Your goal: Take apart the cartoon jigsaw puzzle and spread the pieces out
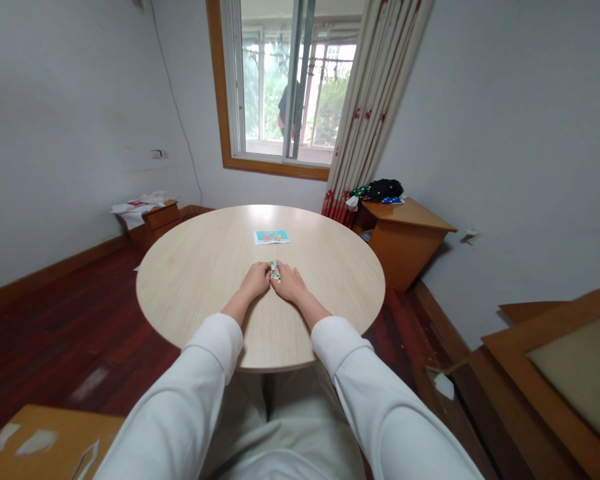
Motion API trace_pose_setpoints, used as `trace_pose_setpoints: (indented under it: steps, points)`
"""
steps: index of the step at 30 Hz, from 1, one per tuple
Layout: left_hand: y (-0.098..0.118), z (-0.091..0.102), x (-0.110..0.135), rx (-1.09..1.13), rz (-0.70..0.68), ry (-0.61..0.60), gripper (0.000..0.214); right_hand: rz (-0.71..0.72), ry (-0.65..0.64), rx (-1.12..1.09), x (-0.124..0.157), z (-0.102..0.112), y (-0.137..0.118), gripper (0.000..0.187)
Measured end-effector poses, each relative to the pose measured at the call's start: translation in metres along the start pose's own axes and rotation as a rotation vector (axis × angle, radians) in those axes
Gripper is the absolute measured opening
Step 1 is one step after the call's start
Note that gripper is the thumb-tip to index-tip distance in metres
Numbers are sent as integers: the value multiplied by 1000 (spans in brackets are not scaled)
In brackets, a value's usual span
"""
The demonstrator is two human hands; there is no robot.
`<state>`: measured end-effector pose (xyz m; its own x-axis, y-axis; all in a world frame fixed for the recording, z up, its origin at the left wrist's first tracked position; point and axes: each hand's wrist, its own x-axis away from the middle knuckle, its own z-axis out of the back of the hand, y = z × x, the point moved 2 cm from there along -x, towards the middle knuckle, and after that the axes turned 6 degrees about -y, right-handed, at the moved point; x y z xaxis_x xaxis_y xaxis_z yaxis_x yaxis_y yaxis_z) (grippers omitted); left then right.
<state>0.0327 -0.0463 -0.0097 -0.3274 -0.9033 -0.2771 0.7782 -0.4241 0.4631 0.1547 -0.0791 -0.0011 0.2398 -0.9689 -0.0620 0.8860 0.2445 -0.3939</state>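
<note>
My L hand (257, 281) & R hand (289, 283) curled round small patterned pcs (276, 273) over the surface (190, 280). Couldn't tell if either pinched. Light, even fingertip pressure seemed best.

Rd tbl (190, 280): 1 card (272, 237), pcs (275, 272)

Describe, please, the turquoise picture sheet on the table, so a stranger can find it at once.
Start at the round, pale wood-grain table. On it, beyond the left hand and right hand, lies a flat, rectangular sheet with a turquoise picture and white edge. Unlike the small multicoloured patterned item at the hands, it lies apart, untouched.
</note>
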Motion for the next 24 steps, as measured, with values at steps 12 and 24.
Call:
trace_pose_setpoints:
  steps: [12,24]
  points:
    - [4,-4,-1,211,114,145,20,47,257,-250,-18,-20,-10,38]
    - [7,-6,-15,490,210,256,19,-106,401,-793,-35,-14,-2,35]
